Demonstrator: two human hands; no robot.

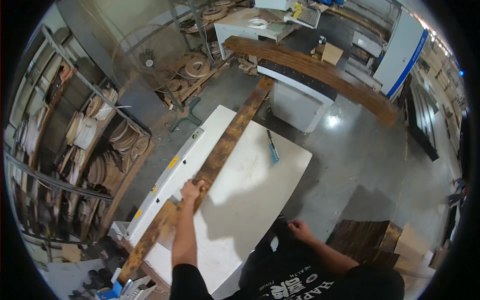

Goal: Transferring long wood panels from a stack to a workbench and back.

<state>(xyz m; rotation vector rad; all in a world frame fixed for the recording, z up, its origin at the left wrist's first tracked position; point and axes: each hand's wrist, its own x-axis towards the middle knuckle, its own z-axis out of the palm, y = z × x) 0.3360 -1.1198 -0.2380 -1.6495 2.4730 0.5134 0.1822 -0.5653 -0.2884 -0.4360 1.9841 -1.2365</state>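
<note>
A long, mottled brown board point(232, 135) lies diagonally over the white worktable point(260, 175), reaching past its far edge. My left hand point(192, 190) grips the board partway along, thumb on top and fingers at the left edge. Close to my body, to the right of the table, my right hand point(300, 230) is curled closed, with nothing visible in it. On the tabletop rests a blue-and-black utility knife point(273, 148), right of the board. Part of the board's near end passes beneath my left forearm.
Beyond the table, long brown boards point(310, 62) lie across a dark-topped stand point(300, 105). At left are a shelf of edging rolls point(82, 131) and a standing fan point(149, 62). A brown stack point(360, 240) sits at lower right.
</note>
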